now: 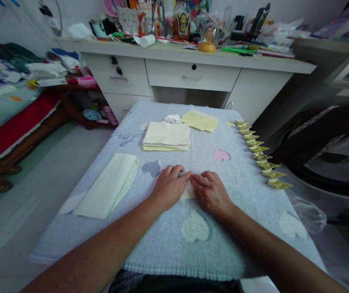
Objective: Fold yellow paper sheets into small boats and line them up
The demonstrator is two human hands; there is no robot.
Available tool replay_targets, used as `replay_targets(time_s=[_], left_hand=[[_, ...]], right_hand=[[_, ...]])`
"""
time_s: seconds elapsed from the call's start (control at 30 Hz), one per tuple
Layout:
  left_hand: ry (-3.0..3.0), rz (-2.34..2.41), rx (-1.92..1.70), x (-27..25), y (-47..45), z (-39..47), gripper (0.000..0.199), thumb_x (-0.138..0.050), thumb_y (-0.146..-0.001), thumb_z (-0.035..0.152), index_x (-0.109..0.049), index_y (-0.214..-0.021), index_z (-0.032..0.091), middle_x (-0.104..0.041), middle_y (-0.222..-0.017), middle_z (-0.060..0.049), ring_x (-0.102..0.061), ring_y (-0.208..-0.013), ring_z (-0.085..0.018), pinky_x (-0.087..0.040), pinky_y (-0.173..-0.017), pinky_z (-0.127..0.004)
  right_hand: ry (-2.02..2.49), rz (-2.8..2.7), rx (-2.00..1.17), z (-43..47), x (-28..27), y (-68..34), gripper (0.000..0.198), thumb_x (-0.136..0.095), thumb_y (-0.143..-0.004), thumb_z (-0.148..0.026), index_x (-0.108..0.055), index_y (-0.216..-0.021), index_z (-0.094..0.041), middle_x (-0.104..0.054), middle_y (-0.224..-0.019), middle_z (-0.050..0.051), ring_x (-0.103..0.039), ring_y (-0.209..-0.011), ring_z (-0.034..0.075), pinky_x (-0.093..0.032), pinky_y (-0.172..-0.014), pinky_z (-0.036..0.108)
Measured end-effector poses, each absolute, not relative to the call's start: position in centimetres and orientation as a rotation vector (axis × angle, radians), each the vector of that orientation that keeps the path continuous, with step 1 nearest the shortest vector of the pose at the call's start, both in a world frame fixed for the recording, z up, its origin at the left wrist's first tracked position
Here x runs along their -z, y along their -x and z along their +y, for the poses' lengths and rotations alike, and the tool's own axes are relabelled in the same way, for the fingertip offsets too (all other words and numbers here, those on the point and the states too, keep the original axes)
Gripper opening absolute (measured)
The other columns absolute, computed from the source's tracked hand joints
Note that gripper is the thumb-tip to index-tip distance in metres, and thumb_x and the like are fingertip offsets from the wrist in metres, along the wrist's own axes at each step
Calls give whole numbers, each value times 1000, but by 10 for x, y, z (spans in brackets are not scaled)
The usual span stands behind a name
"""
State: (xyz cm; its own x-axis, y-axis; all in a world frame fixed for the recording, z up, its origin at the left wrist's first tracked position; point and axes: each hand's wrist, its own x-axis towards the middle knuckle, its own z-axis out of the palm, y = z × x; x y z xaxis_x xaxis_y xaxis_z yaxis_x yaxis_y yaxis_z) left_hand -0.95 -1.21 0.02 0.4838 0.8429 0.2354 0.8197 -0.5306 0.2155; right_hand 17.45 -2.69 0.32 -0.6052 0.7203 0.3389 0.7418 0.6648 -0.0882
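Note:
My left hand (171, 184) and my right hand (210, 191) meet at the middle of the cloth-covered table. Between them lies a small pale piece of paper (188, 193), mostly covered by my fingers. The thumb and fingers of both hands press together at its upper part, so its exact folds are hidden. Beyond my hands sits a stack of cream and yellow paper sheets (166, 136). More creased yellow sheets (200, 121) lie behind it, with a crumpled white tissue (172, 119) alongside. A larger folded pale paper (109, 185) rests to the left.
Several folded yellow paper pieces (272, 174) line the table's right edge. A white desk (193, 77) crowded with jars and stationery stands behind the table (159, 248). At the right is a front-loading washing machine (323, 179); a bed (16, 118) is at the left.

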Motion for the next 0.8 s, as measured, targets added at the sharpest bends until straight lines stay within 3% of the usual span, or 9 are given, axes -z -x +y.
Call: replay_targets(time_s=[0.4,0.8], left_hand=[[-2615,1428,-546,2,11,-10,33,-56,-89,21,-57,-121,26,-57,-110,-4,-47,-97,-21,-43,-85,-36],[-2626,1442,-533,0,11,-11,30,-54,-90,22,-58,-119,28,-57,-110,-4,-48,-97,-21,-43,-83,-36]], right_hand=[[1157,-2511,68,-26,1,-176,16,-54,-87,-14,-66,-97,-17,-67,-107,5,-46,-91,23,-33,-76,37],[1137,-2531,57,-27,-1,-177,21,-56,-85,-14,-66,-103,-15,-67,-109,7,-46,-90,23,-35,-76,38]])
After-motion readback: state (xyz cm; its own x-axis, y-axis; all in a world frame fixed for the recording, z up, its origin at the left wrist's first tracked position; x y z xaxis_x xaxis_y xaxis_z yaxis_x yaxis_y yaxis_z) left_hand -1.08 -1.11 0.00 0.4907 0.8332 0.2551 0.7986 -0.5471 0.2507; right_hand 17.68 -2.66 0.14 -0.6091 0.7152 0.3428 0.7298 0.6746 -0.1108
